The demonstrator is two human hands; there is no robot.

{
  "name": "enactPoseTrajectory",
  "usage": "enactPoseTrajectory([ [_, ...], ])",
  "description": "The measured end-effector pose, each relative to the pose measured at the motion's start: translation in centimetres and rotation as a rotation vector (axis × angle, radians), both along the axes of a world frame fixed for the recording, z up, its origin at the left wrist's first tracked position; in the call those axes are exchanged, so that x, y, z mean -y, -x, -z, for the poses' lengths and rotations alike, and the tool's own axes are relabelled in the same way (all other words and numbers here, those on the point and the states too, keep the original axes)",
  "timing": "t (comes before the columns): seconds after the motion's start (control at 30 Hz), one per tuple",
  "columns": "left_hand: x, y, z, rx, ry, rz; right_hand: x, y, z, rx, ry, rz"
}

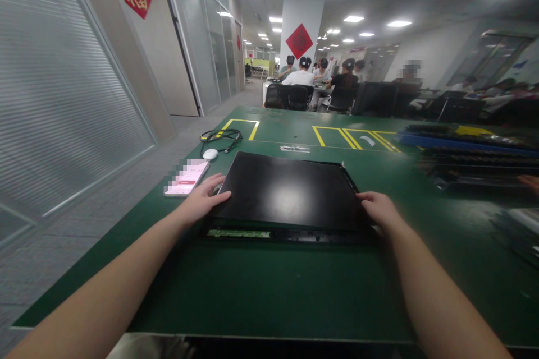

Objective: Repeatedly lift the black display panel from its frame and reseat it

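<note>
The flat black rectangular panel lies long axis left-to-right on the green tabletop — left hand and right hand open, touching its near corners.

Single head-worn view being aimed forward and down from seated height; green table being framed close below, office depth beyond; no second view being shared.

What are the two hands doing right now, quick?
Left hand: open, fingers resting on the left edge of the black panel.
Right hand: open, touching the panel's right edge; whether it grips cannot be told.
</note>
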State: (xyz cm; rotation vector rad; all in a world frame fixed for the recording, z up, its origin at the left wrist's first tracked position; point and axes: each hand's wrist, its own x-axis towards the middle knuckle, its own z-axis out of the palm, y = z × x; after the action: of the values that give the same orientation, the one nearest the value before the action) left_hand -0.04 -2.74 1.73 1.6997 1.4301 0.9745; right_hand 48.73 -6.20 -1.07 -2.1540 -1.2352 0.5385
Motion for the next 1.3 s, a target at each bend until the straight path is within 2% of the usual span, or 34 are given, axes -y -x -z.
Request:
enactPoseTrajectory([
  [0.17, -0.6, 0.7, 0.9, -0.186, -0.012, 0.031, 0.0, -0.3, 0.5, -0.065, -0.012, -0.009],
  [0.5, -1.0, 1.0, 1.4, -0.418, -0.045, 0.042, 0.5, 0.4, -0.3, -0.137, 0.025, -0.004],
  [0.77, -1.2, 1.0, 1.9, -0.456, -0.044, 0.051, 0.6, 0.4, -0.4, -0.152, 0.033, 0.003],
  [1.03, -1.1, 1.0, 1.6, -0.438, -0.053, 0.068, 0.5, 0.0, 0.2, -0.158, 0.005, -0.058],
  [1.3, -0.9, 0.9, 1.4, -0.435, -0.059, 0.077, 0.4, -0.4, 0.5, -0.184, 0.016, -0.047],
])
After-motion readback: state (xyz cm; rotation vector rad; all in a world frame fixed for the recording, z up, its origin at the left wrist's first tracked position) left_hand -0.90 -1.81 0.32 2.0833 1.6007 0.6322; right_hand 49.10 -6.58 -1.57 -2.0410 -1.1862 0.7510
